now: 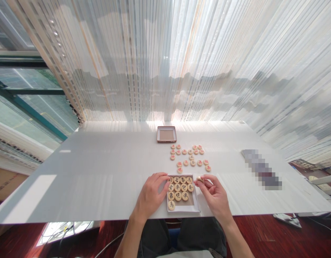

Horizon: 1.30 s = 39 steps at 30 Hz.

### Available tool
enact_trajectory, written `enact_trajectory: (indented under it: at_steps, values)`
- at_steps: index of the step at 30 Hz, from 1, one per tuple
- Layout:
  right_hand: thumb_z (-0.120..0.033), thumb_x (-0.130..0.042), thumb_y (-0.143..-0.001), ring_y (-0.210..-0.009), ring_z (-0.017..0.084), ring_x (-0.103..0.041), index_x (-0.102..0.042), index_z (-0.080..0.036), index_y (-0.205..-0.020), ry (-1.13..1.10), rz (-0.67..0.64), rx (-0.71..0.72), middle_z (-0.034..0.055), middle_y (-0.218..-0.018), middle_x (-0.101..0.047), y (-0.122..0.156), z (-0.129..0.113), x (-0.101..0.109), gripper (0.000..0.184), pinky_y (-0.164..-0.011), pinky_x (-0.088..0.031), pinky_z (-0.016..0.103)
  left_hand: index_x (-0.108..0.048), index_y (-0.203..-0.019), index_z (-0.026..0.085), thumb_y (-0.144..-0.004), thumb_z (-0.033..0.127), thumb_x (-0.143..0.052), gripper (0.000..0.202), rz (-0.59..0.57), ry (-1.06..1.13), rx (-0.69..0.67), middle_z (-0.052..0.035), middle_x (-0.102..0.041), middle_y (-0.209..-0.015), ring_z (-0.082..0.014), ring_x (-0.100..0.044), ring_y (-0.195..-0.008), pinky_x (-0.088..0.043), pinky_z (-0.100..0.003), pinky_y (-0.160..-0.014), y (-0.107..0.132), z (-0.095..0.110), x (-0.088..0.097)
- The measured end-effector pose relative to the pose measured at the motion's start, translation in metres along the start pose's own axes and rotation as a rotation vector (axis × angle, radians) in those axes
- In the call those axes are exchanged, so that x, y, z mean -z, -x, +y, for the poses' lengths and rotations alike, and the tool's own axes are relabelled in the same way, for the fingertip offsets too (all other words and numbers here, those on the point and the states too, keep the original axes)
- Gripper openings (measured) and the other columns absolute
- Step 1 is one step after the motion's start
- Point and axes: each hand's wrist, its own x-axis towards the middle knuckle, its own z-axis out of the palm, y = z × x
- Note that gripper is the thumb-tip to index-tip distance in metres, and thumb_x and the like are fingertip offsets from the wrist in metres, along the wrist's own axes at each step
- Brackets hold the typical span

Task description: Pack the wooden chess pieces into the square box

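Both forearms come in from 6 o'clock onto the white table (100, 172). Left hand (150, 195) rests with fingers curled against the left wall of a shallow box (196, 206), fingertips at its top-left corner, holding nothing. Right hand (215, 195) pinches one round wooden piece (199, 178) between thumb and forefinger, just off the box's upper right corner. Inside sit black-marked pieces (180, 188) in tight rows, with one alone in the bottom row. Red-marked pieces (190, 157) lie loose at 12 o'clock, the lid (166, 134) beyond them. Risks, as judged: the pinched piece could slip and roll off the near edge; a nudge from the left fingers could slide the light box or jumble the rows.
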Motion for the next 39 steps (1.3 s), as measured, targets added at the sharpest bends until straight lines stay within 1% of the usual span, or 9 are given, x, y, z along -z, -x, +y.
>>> enact_trajectory:
  at_steps: [3, 8, 11, 13, 15, 20, 29, 34, 39]
  values:
    - [-0.035, -0.07, -0.09, -0.097, 0.022, -0.07, -0.061, -0.024, -0.101, 0.099, -0.07, 0.068, 0.0046, -0.1, -0.065, 0.008, -0.008, -0.004, 0.018, -0.089, -0.058, 0.034, -0.068, -0.112, 0.027, -0.097, 0.026, -0.055, 0.019, 0.01, 0.002, -0.004, -0.004, -0.068, -0.116, -0.0221, -0.064, -0.11, -0.055, -0.042, -0.096, 0.0, -0.001, -0.001]
    - [-0.029, -0.059, -0.097, -0.096, 0.02, -0.064, -0.065, -0.024, -0.102, 0.298, -0.312, 0.166, 0.0053, -0.101, -0.065, 0.019, -0.033, -0.01, 0.009, -0.085, -0.056, 0.031, -0.066, -0.113, 0.027, -0.098, 0.026, -0.055, 0.019, 0.0, 0.016, -0.005, -0.0044, -0.068, -0.117, -0.0224, -0.063, -0.111, -0.054, -0.043, -0.098, 0.0, -0.003, -0.001]
    - [-0.03, -0.055, -0.099, -0.087, 0.018, -0.064, -0.066, -0.024, -0.099, 0.423, -0.435, 0.136, 0.0043, -0.097, -0.066, 0.022, -0.044, -0.014, 0.012, -0.076, -0.055, 0.028, -0.066, -0.114, 0.027, -0.098, 0.025, -0.054, 0.02, -0.003, 0.025, -0.004, -0.0049, -0.067, -0.118, -0.0228, -0.062, -0.112, -0.053, -0.044, -0.099, 0.0, -0.002, 0.0]
    - [-0.03, -0.055, -0.099, -0.082, 0.017, -0.064, -0.067, -0.025, -0.098, 0.481, -0.482, 0.107, 0.0035, -0.094, -0.067, 0.022, -0.047, -0.017, 0.013, -0.068, -0.054, 0.025, -0.066, -0.114, 0.026, -0.098, 0.025, -0.054, 0.02, -0.005, 0.028, -0.006, -0.0057, -0.067, -0.118, -0.0232, -0.062, -0.111, -0.053, -0.044, -0.099, 0.0, -0.002, 0.0]
    - [-0.03, -0.057, -0.098, -0.083, 0.018, -0.064, -0.068, -0.026, -0.096, 0.523, -0.507, 0.104, 0.0028, -0.092, -0.068, 0.023, -0.047, -0.019, 0.012, -0.067, -0.053, 0.025, -0.066, -0.114, 0.026, -0.098, 0.025, -0.053, 0.02, -0.008, 0.028, -0.008, -0.0062, -0.067, -0.118, -0.0235, -0.062, -0.111, -0.053, -0.045, -0.098, 0.0, -0.002, 0.0]
    - [-0.03, -0.062, -0.096, -0.082, 0.019, -0.063, -0.069, -0.027, -0.091, 0.609, -0.557, 0.153, 0.001, -0.086, -0.069, 0.022, -0.047, -0.023, 0.009, -0.072, -0.051, 0.029, -0.066, -0.114, 0.026, -0.098, 0.025, -0.054, 0.02, -0.003, 0.021, -0.013, -0.0058, -0.067, -0.118, -0.0233, -0.062, -0.111, -0.052, -0.045, -0.099, 0.0, -0.002, 0.001]
    - [-0.026, -0.062, -0.097, -0.085, 0.019, -0.06, -0.069, -0.026, -0.09, 0.609, -0.591, 0.133, 0.0002, -0.085, -0.068, 0.02, -0.046, -0.025, 0.01, -0.078, -0.049, 0.031, -0.066, -0.114, 0.026, -0.097, 0.024, -0.055, 0.02, -0.002, 0.009, -0.011, -0.0043, -0.067, -0.118, -0.0221, -0.063, -0.112, -0.053, -0.042, -0.099, 0.001, -0.002, 0.001]
    - [-0.024, -0.062, -0.096, -0.09, 0.02, -0.061, -0.071, -0.026, -0.089, 0.594, -0.575, 0.174, 0.0015, -0.09, -0.068, 0.019, -0.041, -0.027, 0.012, -0.081, -0.05, 0.032, -0.066, -0.114, 0.026, -0.098, 0.025, -0.055, 0.02, 0.0, 0.012, -0.013, -0.0052, -0.067, -0.119, -0.023, -0.062, -0.112, -0.052, -0.044, -0.099, 0.001, -0.002, 0.0]
    - [-0.022, -0.062, -0.096, -0.089, 0.021, -0.06, -0.072, -0.026, -0.087, 0.634, -0.568, 0.22, 0.002, -0.088, -0.068, 0.02, -0.035, -0.03, 0.013, -0.08, -0.05, 0.034, -0.066, -0.114, 0.026, -0.097, 0.024, -0.055, 0.02, 0.009, 0.01, -0.023, -0.0053, -0.068, -0.117, -0.0231, -0.063, -0.11, -0.054, -0.044, -0.098, 0.001, -0.002, 0.0]
